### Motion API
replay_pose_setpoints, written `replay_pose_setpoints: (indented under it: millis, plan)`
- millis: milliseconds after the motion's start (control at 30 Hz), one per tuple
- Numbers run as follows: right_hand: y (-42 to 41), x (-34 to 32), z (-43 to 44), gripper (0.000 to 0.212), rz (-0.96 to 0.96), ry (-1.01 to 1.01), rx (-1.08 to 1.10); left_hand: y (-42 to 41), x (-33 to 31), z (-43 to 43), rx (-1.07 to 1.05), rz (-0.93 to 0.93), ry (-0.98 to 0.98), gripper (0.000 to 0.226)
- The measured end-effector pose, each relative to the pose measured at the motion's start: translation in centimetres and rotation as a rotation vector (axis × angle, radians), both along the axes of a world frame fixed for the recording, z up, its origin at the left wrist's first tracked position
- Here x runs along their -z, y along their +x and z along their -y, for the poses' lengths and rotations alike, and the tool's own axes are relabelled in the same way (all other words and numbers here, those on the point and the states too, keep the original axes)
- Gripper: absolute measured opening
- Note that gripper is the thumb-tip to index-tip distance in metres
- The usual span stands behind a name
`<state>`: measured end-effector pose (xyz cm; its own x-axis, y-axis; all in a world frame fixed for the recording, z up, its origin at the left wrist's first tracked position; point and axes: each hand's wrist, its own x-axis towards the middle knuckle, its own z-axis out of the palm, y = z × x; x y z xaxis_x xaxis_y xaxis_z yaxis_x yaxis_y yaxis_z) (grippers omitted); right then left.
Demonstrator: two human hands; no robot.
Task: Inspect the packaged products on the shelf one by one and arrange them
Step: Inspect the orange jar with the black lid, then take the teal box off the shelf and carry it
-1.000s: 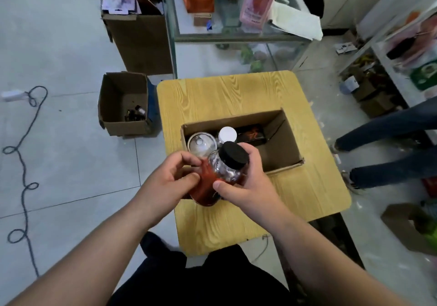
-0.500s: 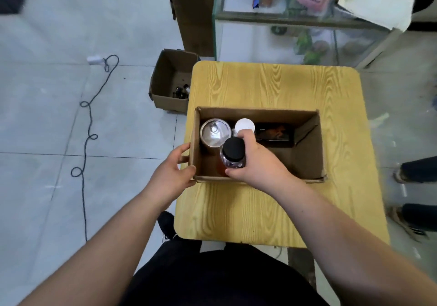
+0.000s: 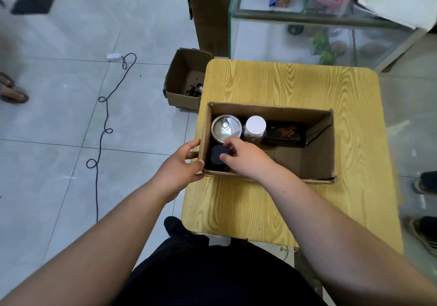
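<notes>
Cardboard box [image 3: 272, 111], centre of frame on yellow wood-grain table [image 3: 283, 85]. Contents, upper row: pull-tab tin [image 3: 226, 127], white-lidded jar [image 3: 255, 126], dark packet [image 3: 283, 132]. Lower-left corner: black-lidded jar [image 3: 218, 155], upright, right hand [image 3: 246, 158] curled over its lid, thumb and fingers pinching the rim. Left hand [image 3: 179, 171] clasps the box's left wall. Handling note: seat jar flat, clear of the tin, before loosening fingers; brace the box meanwhile.

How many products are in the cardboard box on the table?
4: black-lidded jar in the near-left corner, held by the right hand; silver-topped can behind it; white-lidded jar right of the can; black packet further right. The hand may hide something.
</notes>
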<state>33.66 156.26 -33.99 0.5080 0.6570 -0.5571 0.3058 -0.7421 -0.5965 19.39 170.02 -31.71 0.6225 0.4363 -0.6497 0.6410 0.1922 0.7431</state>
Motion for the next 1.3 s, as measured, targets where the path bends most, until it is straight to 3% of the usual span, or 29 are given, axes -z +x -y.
replay_pose_setpoints:
  millis: [367, 500, 733, 800, 1000, 1300]
  plan:
    - [-3.6, -3.9, 1.7, 0.068, 0.361, 0.212, -0.234, -2.7, -4.0, 0.1, 0.115, -0.012, 0.281, 0.035]
    - [-4.7, -5.8, 0.7, 0.068, 0.403, 0.273, -0.388, -6.0, -6.4, 0.0, 0.172, -0.087, 0.565, 0.046]
    - [-9.3, -7.6, -5.1, 0.067, 0.475, 0.396, -0.633, -14.5, -9.9, -0.5, 0.167, -0.258, 0.869, 0.059]
    - [-11.9, -8.4, -6.8, 0.067, 0.469, 0.441, -0.692, -17.6, -10.6, -0.8, 0.14, -0.308, 0.939, 0.061]
    - [-22.5, -10.2, -11.7, 0.066, 0.476, 0.516, -0.942, -28.8, -12.0, -1.4, -0.099, -0.374, 0.917, 0.062]
    - [-44.7, -12.3, -16.8, 0.064, 0.388, 0.639, -1.284, -51.0, -11.9, 2.3, -0.322, -0.691, 0.967, 0.077]
